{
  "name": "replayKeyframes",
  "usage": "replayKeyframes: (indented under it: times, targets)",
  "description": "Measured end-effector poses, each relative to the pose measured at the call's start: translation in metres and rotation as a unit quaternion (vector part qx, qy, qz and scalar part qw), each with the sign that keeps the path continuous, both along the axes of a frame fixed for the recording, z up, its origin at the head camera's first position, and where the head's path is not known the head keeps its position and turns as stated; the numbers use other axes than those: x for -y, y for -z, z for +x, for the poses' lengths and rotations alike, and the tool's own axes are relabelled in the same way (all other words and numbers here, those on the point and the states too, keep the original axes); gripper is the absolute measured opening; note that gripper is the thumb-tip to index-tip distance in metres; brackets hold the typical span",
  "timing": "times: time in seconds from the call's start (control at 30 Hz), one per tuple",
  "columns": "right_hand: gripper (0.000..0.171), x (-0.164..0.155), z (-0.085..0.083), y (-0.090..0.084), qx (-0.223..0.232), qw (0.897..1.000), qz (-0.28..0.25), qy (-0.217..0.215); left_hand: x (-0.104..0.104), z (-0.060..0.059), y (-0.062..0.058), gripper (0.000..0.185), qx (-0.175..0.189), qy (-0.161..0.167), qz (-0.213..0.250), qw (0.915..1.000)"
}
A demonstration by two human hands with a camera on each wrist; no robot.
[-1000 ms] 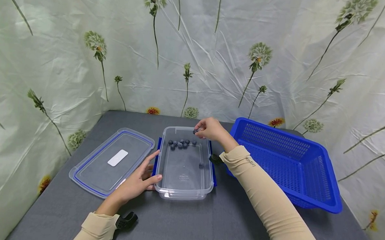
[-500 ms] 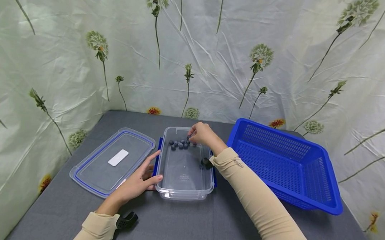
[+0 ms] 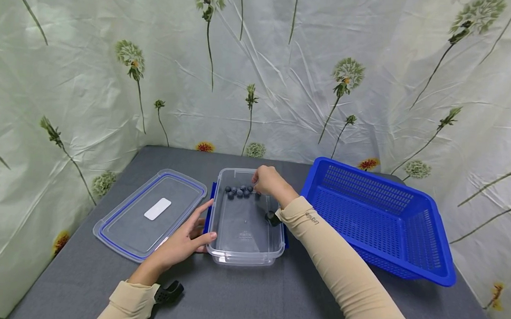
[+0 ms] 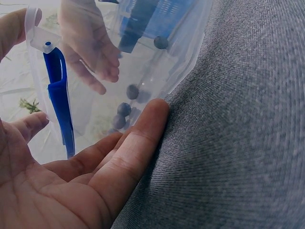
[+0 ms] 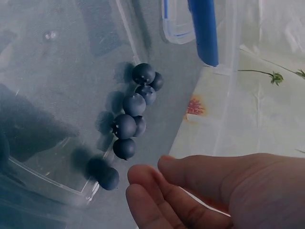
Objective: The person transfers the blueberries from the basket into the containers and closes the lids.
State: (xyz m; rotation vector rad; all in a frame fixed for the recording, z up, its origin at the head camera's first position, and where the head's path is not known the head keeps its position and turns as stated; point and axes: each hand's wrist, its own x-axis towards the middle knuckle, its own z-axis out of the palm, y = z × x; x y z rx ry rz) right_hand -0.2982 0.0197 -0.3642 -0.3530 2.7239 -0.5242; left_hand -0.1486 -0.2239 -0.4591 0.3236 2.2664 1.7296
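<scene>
Blueberries (image 5: 132, 116) lie clustered at the far end of the clear box (image 3: 244, 244), just below the right hand (image 3: 266, 179), whose fingers (image 5: 152, 200) hang released. Left hand (image 3: 182, 244) rests flat against the box's side on the counter (image 3: 249, 297), beside the lid (image 3: 150, 214).

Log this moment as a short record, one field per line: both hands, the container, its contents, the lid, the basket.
left hand: open, fingers straight against the container's left side
right hand: over the container's far end, fingers relaxed, holding nothing
clear plastic container: open, on the grey table
blueberries: small cluster at the far end inside
lid: flat on the table, left of the container
blue basket: right of the container
</scene>
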Motion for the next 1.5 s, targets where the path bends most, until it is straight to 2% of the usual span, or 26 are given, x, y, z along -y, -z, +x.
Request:
replayKeyframes:
  times: [0.4,0.77,0.87,1.07,1.27,1.5]
  targets:
    - [0.021,-0.012,-0.001,-0.006,0.024,0.997,-0.073,-0.008,0.000,0.000,0.000,0.088,0.007,-0.003,-0.002,1.0000]
    - [0.025,-0.012,0.004,-0.018,0.022,0.994,-0.106,-0.034,0.002,0.001,-0.005,0.085,0.019,-0.004,-0.002,0.9998]
    - [0.023,-0.008,0.006,-0.022,0.032,0.991,-0.123,-0.032,0.004,0.001,-0.010,0.083,0.020,-0.006,-0.006,0.9998]
    - [0.024,0.005,0.015,-0.028,0.037,0.988,-0.146,-0.046,0.016,-0.001,-0.022,0.080,-0.001,-0.011,-0.012,0.9999]
    - [0.030,0.020,0.029,-0.031,0.023,0.985,-0.152,-0.077,0.038,-0.002,-0.037,0.075,-0.021,-0.026,-0.012,0.9994]
    - [0.042,0.036,0.048,-0.032,0.042,0.973,-0.201,-0.101,0.068,-0.002,-0.057,0.063,-0.061,-0.035,-0.029,0.9971]
